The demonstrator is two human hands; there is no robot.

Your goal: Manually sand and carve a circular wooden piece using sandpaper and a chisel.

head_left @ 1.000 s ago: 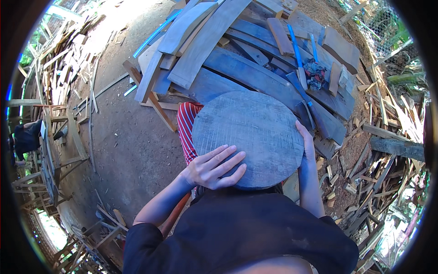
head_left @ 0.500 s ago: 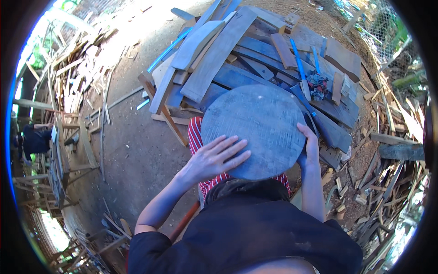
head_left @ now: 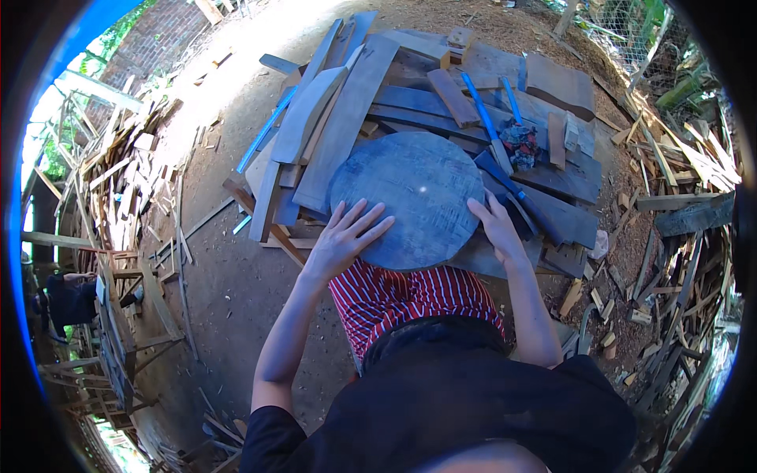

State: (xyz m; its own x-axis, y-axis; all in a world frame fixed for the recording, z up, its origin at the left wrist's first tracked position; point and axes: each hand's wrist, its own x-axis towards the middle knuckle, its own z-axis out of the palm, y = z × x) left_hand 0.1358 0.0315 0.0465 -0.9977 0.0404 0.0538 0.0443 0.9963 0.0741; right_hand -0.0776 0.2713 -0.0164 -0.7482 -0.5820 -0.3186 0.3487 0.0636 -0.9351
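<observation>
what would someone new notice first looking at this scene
A big round grey wooden disc sits mid-frame on a pile of grey planks, with the left hand flat on its near-left edge and the right hand on its right rim. Below it shows red-and-white striped cloth, and heaps of wood scraps line the dirt ground on both sides.

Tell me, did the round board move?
Yes. The round board went forward, away from the person, farther onto the plank pile; both hands rest on it.
</observation>
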